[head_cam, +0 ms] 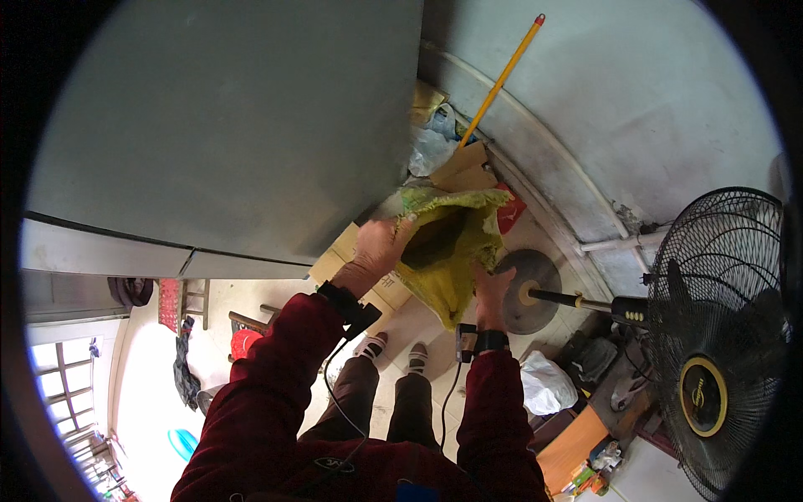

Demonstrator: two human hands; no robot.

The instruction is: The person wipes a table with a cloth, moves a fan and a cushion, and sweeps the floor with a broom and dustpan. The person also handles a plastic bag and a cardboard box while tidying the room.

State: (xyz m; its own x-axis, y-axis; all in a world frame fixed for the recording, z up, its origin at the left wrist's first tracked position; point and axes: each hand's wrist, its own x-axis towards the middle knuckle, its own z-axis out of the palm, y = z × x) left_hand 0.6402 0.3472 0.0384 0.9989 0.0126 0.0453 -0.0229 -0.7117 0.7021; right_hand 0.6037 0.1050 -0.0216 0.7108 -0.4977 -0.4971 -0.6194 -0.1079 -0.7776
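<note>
Between my two hands hangs a yellow-green woven sack (461, 276), its mouth spread wide and facing up toward me. My left hand (378, 248) grips the left side of its frayed rim. On the right, my right hand (491, 290) holds the near right edge of the sack, the thumb standing away from the other fingers. The sack's inside is dark, and I cannot tell what it contains. Behind it, cardboard boxes (467, 168) are partly hidden by the rim. Each wrist carries a strapped device with a cable.
At right stands a black pedestal fan (715, 339) on a round base (539, 314). A large grey panel (238, 125) fills the upper left. A yellow pole (502, 78) leans on the wall. A white plastic bag (547, 384) and a wooden cabinet (571, 448) are at lower right.
</note>
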